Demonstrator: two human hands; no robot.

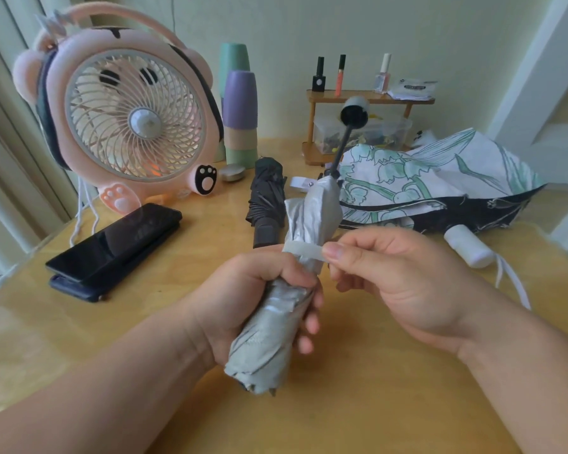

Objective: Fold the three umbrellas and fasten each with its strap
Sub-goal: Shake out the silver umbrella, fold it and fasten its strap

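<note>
My left hand (pixel 259 299) grips a rolled grey umbrella (pixel 309 217) around its middle and holds it tilted above the wooden table (pixel 358 388). Its black shaft and handle (pixel 354 113) point away from me. My right hand (pixel 397 276) pinches the end of the umbrella's pale strap (pixel 304 250), which wraps round the folds. A folded black umbrella (pixel 267 198) lies on the table behind. To the right lies a white floral umbrella (pixel 433 178) with loose, spread fabric, its white handle (pixel 468 245) toward me.
A pink bear-shaped fan (pixel 128 119) stands at the back left, with a black phone (pixel 115 240) on a dark case in front of it. Stacked cups (pixel 240 103) and a small wooden shelf (pixel 368 99) with bottles stand by the wall.
</note>
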